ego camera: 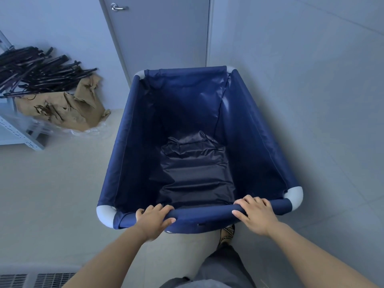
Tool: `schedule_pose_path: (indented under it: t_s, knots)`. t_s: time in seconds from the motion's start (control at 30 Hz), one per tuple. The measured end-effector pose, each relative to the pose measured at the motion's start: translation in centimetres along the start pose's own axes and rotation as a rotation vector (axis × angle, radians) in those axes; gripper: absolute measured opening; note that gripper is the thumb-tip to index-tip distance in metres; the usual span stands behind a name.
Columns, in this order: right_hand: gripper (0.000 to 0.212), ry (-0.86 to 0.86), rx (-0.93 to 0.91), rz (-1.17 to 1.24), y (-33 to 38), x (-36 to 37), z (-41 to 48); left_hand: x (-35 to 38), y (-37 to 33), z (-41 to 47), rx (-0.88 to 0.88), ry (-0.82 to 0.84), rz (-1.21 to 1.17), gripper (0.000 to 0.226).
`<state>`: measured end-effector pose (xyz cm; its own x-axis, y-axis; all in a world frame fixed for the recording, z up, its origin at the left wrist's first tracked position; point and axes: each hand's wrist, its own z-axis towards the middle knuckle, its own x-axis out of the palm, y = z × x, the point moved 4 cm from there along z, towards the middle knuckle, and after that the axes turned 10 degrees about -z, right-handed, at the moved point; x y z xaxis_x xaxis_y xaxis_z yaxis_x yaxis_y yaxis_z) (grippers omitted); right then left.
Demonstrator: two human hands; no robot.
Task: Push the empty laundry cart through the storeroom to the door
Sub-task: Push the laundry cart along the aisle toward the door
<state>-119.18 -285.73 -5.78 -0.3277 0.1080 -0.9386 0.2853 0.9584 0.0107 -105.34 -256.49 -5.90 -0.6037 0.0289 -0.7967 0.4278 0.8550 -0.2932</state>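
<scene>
A laundry cart (124, 154) with a dark blue fabric liner and white corner joints fills the middle of the head view. Nothing lies inside it but its wrinkled liner floor. My left hand (152, 220) grips the near rim bar on its left part. My right hand (256, 215) grips the same bar towards the right corner. The cart's far rim stands just in front of a closed grey door (164, 32) with a metal lever handle (118, 7).
A grey wall (301, 80) runs close along the cart's right side. To the left stand a metal shelf (18, 134), a pile of dark hangers (35, 71) and crumpled brown paper (68, 109). Pale floor (52, 183) lies open left of the cart.
</scene>
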Motion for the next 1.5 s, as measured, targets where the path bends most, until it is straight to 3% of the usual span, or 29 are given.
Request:
schedule_pose_path:
  t_s: [0.63,1.03,1.3,1.5]
  knots:
    - [0.043,0.045,-0.021,-0.035,-0.1,0.1,0.1,0.3,0.0,-0.2,-0.017,0.012,-0.029,0.040]
    - [0.051,0.088,-0.122,-0.100,1.1,-0.8,0.8,-0.3,-2.7,-0.7,0.014,-0.069,-0.012,0.043]
    - [0.051,-0.062,-0.191,0.033,6.7,-0.9,2.3,-0.2,-2.6,0.2,0.141,-0.100,0.102,0.041]
    - [0.054,-0.220,-0.245,-0.032,7.3,-0.8,2.9,-0.3,-2.0,1.8,0.248,-0.058,0.162,0.043]
